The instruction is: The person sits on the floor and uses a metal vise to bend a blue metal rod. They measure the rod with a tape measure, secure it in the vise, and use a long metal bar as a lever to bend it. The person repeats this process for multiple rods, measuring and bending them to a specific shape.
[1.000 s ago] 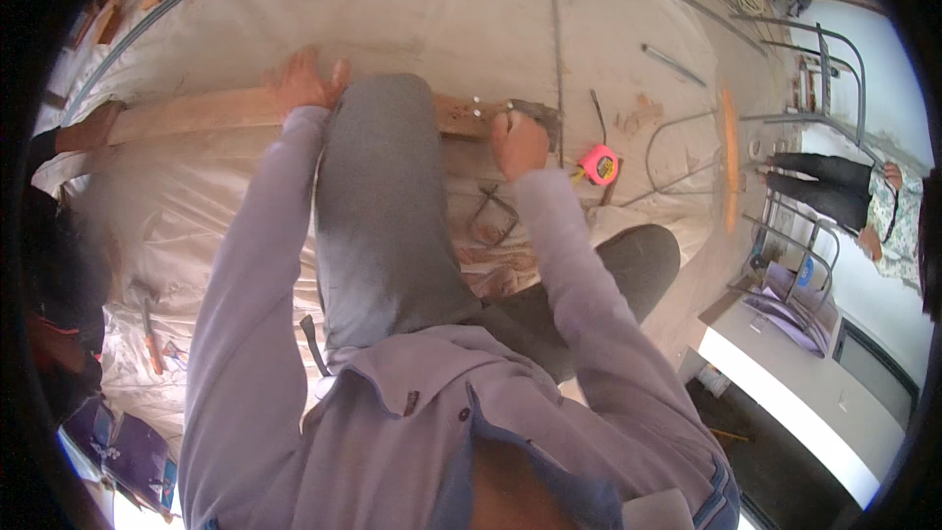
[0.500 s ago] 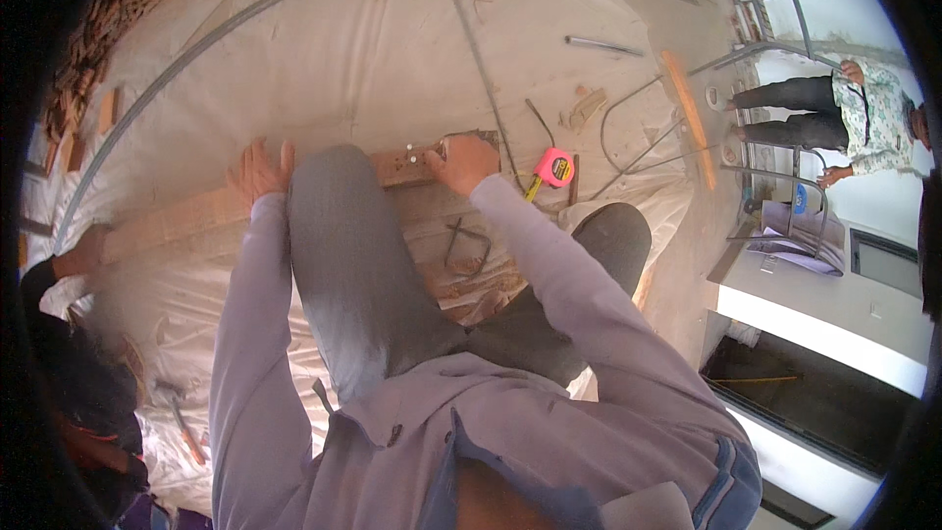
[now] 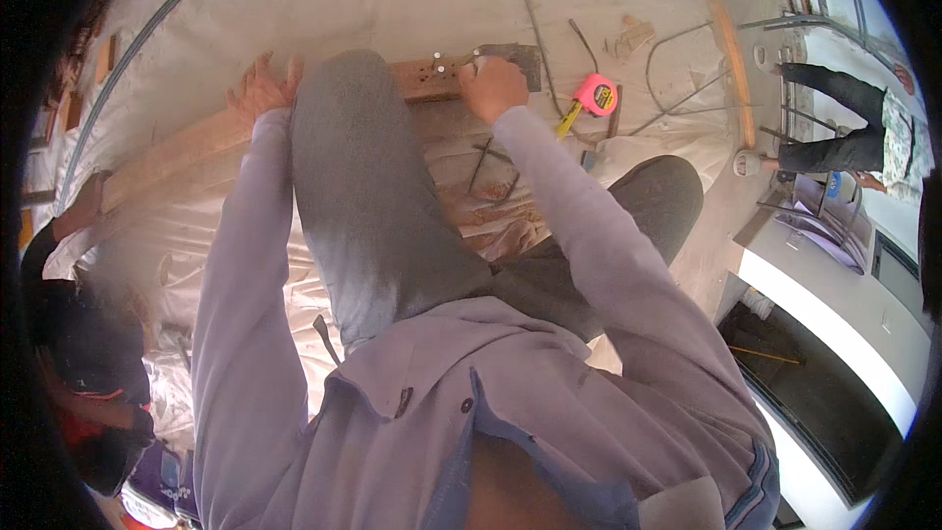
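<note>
A long wooden board (image 3: 177,155) runs from the left, passes beneath my bent leg and ends in front of me. My left hand (image 3: 267,88) rests on it left of my knee, fingers spread. My right hand (image 3: 494,88) is curled into a closed grip at the board's right end, beside upright nails (image 3: 439,67). Whatever lies inside its fingers is hidden. A dark flat plate (image 3: 520,61) sits at that end, just beyond the hand. To the right lies a pink tape measure (image 3: 596,95) with a bit of yellow blade out.
A co-worker's hand (image 3: 86,204) touches the board's far left end. Bent metal rods (image 3: 488,169) lie on the plastic sheet (image 3: 383,0) covering the floor. Farther right are an orange wooden strip (image 3: 731,64) and a standing person (image 3: 834,118). A white counter (image 3: 814,319) stands at right.
The view has shifted, so the scene sits higher and the right side farther right. My right hand stays closed at the board's end; my left stays on the board.
</note>
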`<state>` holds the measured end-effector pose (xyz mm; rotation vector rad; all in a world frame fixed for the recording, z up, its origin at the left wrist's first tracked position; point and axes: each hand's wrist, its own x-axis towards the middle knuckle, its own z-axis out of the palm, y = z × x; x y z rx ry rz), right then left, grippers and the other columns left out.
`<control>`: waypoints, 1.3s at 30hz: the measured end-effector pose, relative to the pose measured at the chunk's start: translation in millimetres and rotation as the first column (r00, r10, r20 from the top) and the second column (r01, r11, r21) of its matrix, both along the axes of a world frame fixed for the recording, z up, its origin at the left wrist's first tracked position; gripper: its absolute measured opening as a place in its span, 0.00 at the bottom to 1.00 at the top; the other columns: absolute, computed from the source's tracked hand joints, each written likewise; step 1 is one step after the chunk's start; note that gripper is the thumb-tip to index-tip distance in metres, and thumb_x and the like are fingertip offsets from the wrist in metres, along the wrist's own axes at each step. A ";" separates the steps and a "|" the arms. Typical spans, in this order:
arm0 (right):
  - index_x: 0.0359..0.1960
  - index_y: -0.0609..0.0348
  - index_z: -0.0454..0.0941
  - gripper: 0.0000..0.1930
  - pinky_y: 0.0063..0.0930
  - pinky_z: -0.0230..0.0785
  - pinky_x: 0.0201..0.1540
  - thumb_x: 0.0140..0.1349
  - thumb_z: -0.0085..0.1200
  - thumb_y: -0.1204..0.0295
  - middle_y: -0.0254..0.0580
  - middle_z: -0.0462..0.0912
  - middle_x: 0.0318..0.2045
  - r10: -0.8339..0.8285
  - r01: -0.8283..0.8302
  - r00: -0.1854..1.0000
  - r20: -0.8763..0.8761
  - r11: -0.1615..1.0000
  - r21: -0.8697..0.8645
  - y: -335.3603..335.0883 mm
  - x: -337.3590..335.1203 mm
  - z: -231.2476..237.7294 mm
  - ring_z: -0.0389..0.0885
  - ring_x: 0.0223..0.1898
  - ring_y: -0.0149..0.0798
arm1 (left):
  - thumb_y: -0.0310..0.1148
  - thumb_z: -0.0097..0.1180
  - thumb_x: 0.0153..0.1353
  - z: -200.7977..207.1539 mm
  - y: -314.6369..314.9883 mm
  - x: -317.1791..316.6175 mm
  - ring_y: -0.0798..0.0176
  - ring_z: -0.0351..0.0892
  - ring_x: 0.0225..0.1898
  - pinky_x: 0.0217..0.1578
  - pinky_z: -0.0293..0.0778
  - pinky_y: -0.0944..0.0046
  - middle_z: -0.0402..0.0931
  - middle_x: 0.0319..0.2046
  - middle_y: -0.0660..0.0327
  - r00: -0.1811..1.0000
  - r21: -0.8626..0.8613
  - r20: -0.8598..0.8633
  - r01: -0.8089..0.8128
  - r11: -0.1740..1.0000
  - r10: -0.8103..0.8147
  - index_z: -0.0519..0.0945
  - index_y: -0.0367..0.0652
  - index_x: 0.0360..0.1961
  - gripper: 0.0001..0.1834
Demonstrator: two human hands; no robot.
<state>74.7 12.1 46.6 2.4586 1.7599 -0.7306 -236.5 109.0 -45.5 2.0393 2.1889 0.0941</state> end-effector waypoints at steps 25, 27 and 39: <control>0.25 0.59 0.81 0.19 0.48 0.71 0.38 0.55 0.45 0.57 0.58 0.80 0.26 0.239 -0.238 0.970 0.033 0.970 -0.048 17.9 10.4 18.6 0.80 0.31 0.58 | 0.69 0.44 0.53 3.5 -2.6 -2.5 0.60 0.65 0.61 0.63 0.45 0.40 0.70 0.57 0.61 0.999 -0.024 0.002 -0.039 0.999 0.039 0.70 0.59 0.58 0.37; 0.24 0.60 0.80 0.19 0.48 0.71 0.38 0.55 0.45 0.57 0.57 0.80 0.25 0.039 -0.055 0.993 0.111 0.988 0.148 -6.3 -5.3 0.1 0.80 0.30 0.57 | 0.68 0.45 0.54 -8.6 -3.4 -4.7 0.60 0.65 0.61 0.63 0.45 0.40 0.71 0.57 0.60 1.000 0.047 0.011 -0.017 0.999 0.016 0.70 0.59 0.58 0.36; 0.23 0.60 0.80 0.18 0.51 0.70 0.36 0.55 0.46 0.58 0.56 0.80 0.25 0.136 -0.142 0.989 0.059 0.984 0.111 -2.6 12.6 1.7 0.79 0.30 0.59 | 0.67 0.45 0.54 2.6 -9.4 -9.2 0.60 0.63 0.62 0.64 0.41 0.39 0.70 0.57 0.60 0.996 0.028 0.092 -0.021 0.999 0.019 0.69 0.56 0.58 0.37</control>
